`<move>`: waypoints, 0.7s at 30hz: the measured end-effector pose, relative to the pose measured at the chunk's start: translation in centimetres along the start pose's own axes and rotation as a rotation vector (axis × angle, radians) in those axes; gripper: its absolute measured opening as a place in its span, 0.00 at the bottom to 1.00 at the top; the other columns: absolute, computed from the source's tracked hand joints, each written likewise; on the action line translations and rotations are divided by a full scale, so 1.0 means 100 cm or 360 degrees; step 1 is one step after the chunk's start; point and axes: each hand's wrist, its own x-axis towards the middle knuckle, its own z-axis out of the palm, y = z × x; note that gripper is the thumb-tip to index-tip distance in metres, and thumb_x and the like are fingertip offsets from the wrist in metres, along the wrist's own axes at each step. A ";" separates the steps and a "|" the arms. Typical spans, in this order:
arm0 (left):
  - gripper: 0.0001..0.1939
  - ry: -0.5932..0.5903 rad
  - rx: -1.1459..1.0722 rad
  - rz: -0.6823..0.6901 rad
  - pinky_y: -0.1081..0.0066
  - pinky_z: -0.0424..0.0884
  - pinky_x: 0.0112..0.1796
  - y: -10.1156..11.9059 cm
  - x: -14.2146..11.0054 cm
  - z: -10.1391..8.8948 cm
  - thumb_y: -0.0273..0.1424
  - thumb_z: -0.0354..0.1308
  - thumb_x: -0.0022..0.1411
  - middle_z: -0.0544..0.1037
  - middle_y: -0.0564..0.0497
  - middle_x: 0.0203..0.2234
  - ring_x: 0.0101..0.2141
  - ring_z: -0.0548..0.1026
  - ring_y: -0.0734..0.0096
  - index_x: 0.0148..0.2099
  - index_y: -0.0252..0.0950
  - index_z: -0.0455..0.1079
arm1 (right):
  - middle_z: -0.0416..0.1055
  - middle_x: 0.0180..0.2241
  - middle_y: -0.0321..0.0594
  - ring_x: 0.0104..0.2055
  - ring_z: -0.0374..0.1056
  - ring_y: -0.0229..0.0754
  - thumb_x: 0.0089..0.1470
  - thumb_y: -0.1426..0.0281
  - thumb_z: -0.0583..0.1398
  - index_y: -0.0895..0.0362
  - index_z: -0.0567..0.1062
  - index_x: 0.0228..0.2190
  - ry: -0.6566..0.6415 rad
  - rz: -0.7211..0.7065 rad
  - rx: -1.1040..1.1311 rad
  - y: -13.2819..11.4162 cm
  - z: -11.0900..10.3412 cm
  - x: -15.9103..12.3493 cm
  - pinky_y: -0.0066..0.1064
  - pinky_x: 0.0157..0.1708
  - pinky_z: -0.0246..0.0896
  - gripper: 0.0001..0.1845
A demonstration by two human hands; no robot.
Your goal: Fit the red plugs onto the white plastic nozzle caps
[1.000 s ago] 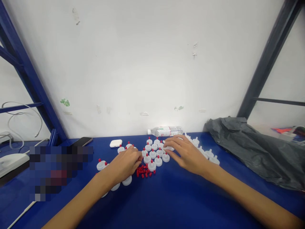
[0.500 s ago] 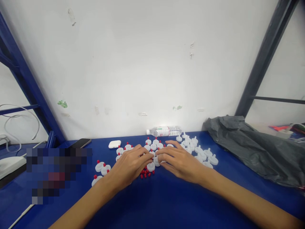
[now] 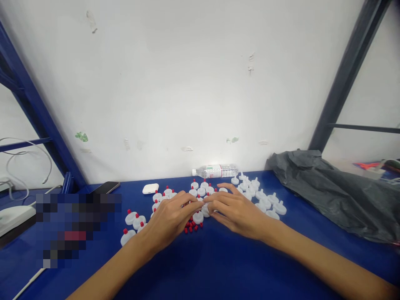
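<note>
My left hand (image 3: 171, 213) is closed, its fingertips in a pinch above a heap of small red caps (image 3: 191, 228). Whatever it grips is hidden behind the fingers. Facing it, my right hand (image 3: 233, 209) has its thumb and fingers curled round a white nozzle lid (image 3: 205, 211), mostly covered by the hand. The two sets of fingertips almost meet. Round white lids with red caps on their nozzles (image 3: 131, 218) stand behind and to the left of my left hand. Beyond my right hand lies a pile of white nozzle lids without red caps (image 3: 262, 201).
A clear plastic bottle (image 3: 215, 171) lies against the wall. At the back left are a white earbud case (image 3: 150, 188) and a phone (image 3: 108, 187). Dark grey plastic sheeting (image 3: 325, 196) covers the right side of the blue table (image 3: 200, 266). A white power strip (image 3: 15, 218) sits far left.
My left fingertips have shifted slightly right, up to the fingers of my right hand. The lids and caps on the table look unmoved.
</note>
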 end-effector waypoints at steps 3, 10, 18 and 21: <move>0.17 0.0004 -0.0013 0.0000 0.72 0.72 0.34 0.003 0.001 -0.002 0.17 0.49 0.69 0.79 0.47 0.40 0.36 0.74 0.69 0.53 0.38 0.70 | 0.78 0.46 0.40 0.49 0.74 0.40 0.67 0.74 0.54 0.53 0.69 0.41 0.0004 -0.0004 0.0007 0.000 0.000 0.000 0.48 0.63 0.52 0.05; 0.12 0.0042 -0.0271 -0.0177 0.69 0.73 0.38 0.011 0.006 0.000 0.27 0.50 0.73 0.80 0.46 0.40 0.38 0.76 0.68 0.51 0.38 0.74 | 0.78 0.47 0.40 0.49 0.74 0.39 0.67 0.75 0.55 0.54 0.70 0.42 0.0065 -0.0083 0.0000 -0.002 -0.003 0.001 0.47 0.61 0.56 0.06; 0.22 0.0079 -0.1457 -0.1158 0.75 0.72 0.30 0.022 0.017 -0.007 0.41 0.68 0.59 0.77 0.45 0.44 0.36 0.72 0.70 0.53 0.38 0.73 | 0.80 0.46 0.40 0.53 0.74 0.40 0.62 0.77 0.60 0.54 0.73 0.40 0.0458 -0.0295 -0.0124 -0.008 -0.010 0.002 0.42 0.59 0.61 0.06; 0.29 -0.0168 -0.1877 -0.1157 0.76 0.71 0.27 0.025 0.018 -0.011 0.44 0.67 0.59 0.77 0.42 0.46 0.37 0.74 0.67 0.58 0.37 0.71 | 0.81 0.46 0.38 0.54 0.73 0.40 0.63 0.76 0.59 0.53 0.75 0.40 0.0538 -0.0377 -0.0176 -0.014 -0.013 0.003 0.42 0.58 0.61 0.07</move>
